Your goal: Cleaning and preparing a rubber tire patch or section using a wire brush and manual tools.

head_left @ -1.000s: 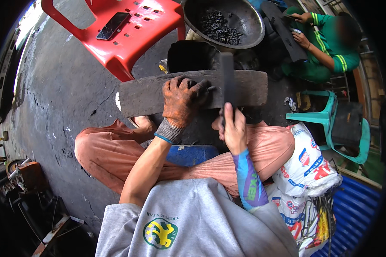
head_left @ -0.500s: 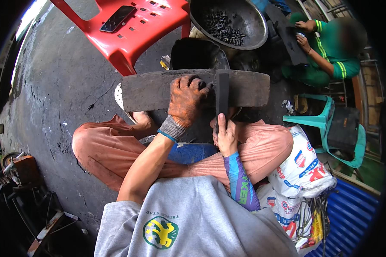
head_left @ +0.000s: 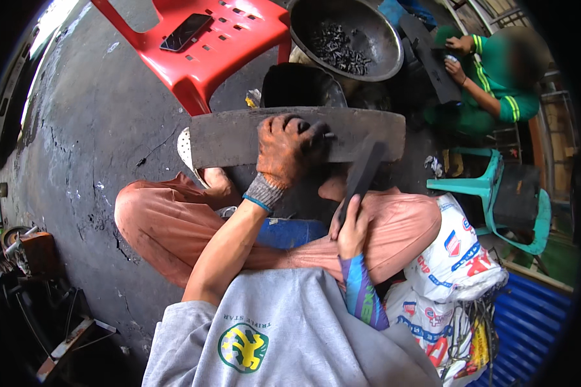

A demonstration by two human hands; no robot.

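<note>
Head view, the only one. Around us: red chair (head_left: 239, 55) beyond the board's left end, phone (head_left: 187, 32) on its seat; turquoise chair (head_left: 478, 186) and white sacks (head_left: 442, 258) on our right, blue corrugated sheet (head_left: 529, 322) by the sacks; co-worker (head_left: 490, 84) at upper right. Black container (head_left: 297, 84) sits just past the board, blocking the far side; its inside is too dark to read. Metal basin (head_left: 387, 48) behind it, short dark pieces (head_left: 342, 55) heaped inside. Dark curved board (head_left: 226, 138) lies crosswise before us. Gloved left hand (head_left: 285, 148) on it, fingers curled, small rod (head_left: 330, 135) pinched at the tips. Right hand (head_left: 352, 229) wraps dark flat bar (head_left: 366, 169), tip over the board's right part; contact, can't tell.
</note>
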